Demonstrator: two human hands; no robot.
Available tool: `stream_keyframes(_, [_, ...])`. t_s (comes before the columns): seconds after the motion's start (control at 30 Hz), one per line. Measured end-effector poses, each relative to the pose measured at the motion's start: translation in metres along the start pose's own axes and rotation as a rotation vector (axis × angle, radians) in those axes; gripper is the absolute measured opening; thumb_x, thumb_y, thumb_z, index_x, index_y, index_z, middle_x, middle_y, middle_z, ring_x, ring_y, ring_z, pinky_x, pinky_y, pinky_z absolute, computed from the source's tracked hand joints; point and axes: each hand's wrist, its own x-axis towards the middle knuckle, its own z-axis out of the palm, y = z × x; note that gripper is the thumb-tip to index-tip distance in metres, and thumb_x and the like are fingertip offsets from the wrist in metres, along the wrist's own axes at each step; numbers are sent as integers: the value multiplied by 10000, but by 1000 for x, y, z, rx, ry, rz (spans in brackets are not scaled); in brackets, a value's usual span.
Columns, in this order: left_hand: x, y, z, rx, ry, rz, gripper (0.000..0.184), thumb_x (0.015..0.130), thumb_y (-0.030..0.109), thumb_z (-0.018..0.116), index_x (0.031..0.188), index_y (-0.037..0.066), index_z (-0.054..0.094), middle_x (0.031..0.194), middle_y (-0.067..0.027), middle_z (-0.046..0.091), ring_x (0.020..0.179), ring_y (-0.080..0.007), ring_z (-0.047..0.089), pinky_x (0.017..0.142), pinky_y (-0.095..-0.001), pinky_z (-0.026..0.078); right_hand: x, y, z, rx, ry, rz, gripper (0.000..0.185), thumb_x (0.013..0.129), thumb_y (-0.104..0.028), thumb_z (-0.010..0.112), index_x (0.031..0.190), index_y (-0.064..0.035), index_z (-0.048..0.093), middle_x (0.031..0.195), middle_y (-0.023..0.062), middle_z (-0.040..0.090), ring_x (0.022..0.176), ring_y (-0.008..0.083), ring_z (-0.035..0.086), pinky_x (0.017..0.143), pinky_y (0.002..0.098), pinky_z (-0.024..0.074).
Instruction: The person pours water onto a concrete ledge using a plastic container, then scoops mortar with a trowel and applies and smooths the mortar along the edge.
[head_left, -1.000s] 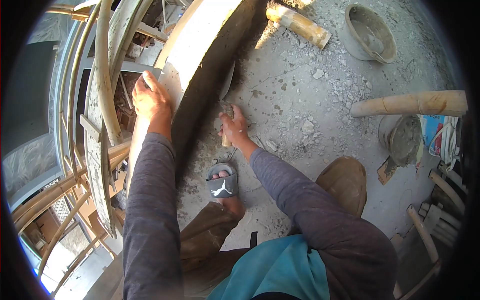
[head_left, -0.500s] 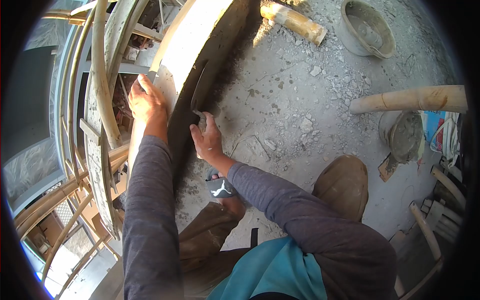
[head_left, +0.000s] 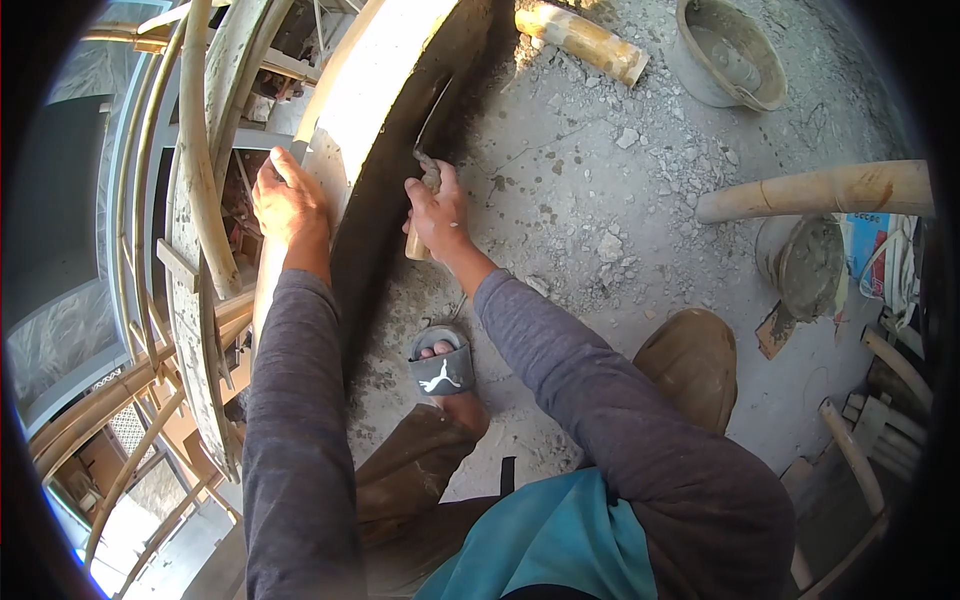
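My right hand [head_left: 440, 212] is closed round the wooden handle of a trowel [head_left: 434, 115]. The trowel's thin blade, seen nearly edge-on, lies against or very close to the dark, damp-looking inner face of a low wall [head_left: 385, 180]. Sunlight falls on the pale top of that wall. My left hand [head_left: 292, 210] is on the wall's top at the outer side, with the thumb up and the fingers curled over the edge. Its fingertips are partly hidden. A small grey patch shows beside its thumb; I cannot tell what it is.
Bamboo poles [head_left: 205, 150] and planks stand outside the wall on the left. A bamboo piece [head_left: 585, 42], rubble [head_left: 610, 245] and a tub [head_left: 690, 70] lie on the floor ahead. At right are a thick bamboo post [head_left: 815, 192] and a bucket [head_left: 770, 255]. My sandalled foot [head_left: 440, 370] is near the wall.
My right hand has moved the trowel forward along the wall's inner face, away from my body, and the handle's end now shows. My left hand has stayed nearly in place.
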Motion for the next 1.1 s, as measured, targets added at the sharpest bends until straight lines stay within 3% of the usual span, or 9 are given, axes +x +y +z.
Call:
stream_keyframes(0.07, [-3,4,-2,9,0,2,596,968,570,362,1246,111,622,1290,-144,589,1243,-317,508,1060,-448,367,-8,-22,5,-189,-5,-154,526,877,-231,630,1319,-17,442,925,189,632,698,261,655,590,372,558])
stream_keyframes(0.13, [-2,5,-2,-6,-16,1,596,969,569,362,1247,110,621,1296,-142,586,1250,-315,501,1066,-446,362,-19,-2,4,-306,-35,-361,480,876,-224,622,1287,-20,482,1053,244,642,946,334,650,876,416,496])
stream_keyframes(0.23, [-1,6,-3,-3,-22,0,596,971,567,361,1250,108,619,1304,-141,581,1259,-314,492,1073,-443,354,-32,1,-5,-278,-131,-384,516,895,-214,624,1339,-42,425,849,86,569,598,133,575,473,306,535])
stream_keyframes(0.3, [-3,3,-4,11,-21,-3,596,972,566,360,1251,107,618,1307,-141,579,1261,-313,491,1076,-442,352,-28,-12,-11,-124,-21,-100,503,879,-224,615,1310,-27,447,999,154,615,720,262,657,589,384,566])
stream_keyframes(0.43, [0,0,0,0,-10,8,627,959,596,345,1269,122,613,1309,-131,581,1236,-320,517,1052,-450,377,27,-17,-21,-53,67,-30,512,880,-216,612,1324,-43,425,928,117,590,631,224,631,478,347,547])
stream_keyframes(0.73, [1,2,-1,-10,-24,-15,592,971,568,368,1263,112,608,1318,-141,566,1270,-299,485,1081,-448,343,-20,-38,-13,-368,-124,-402,496,890,-224,594,1308,-7,440,985,184,611,681,266,648,518,381,556])
stream_keyframes(0.8, [-3,2,-2,-15,-18,-17,592,970,570,370,1264,114,607,1319,-141,565,1272,-296,483,1083,-448,338,-15,-76,-3,-184,56,-256,473,894,-230,572,1276,12,434,958,188,603,674,266,637,517,389,556])
stream_keyframes(0.9, [-2,4,-3,-15,-39,-21,591,967,574,376,1274,123,602,1324,-134,561,1277,-291,476,1094,-447,321,19,-101,4,-172,15,-119,447,874,-192,510,1237,39,392,919,190,560,647,260,607,507,413,561])
stream_keyframes(1.1, [-2,4,-3,-20,-27,-21,596,963,577,382,1270,119,609,1328,-128,564,1280,-292,476,1094,-448,321,-39,-49,41,88,-72,296,434,904,-198,525,1268,-52,338,1001,136,468,708,246,549,537,415,552])
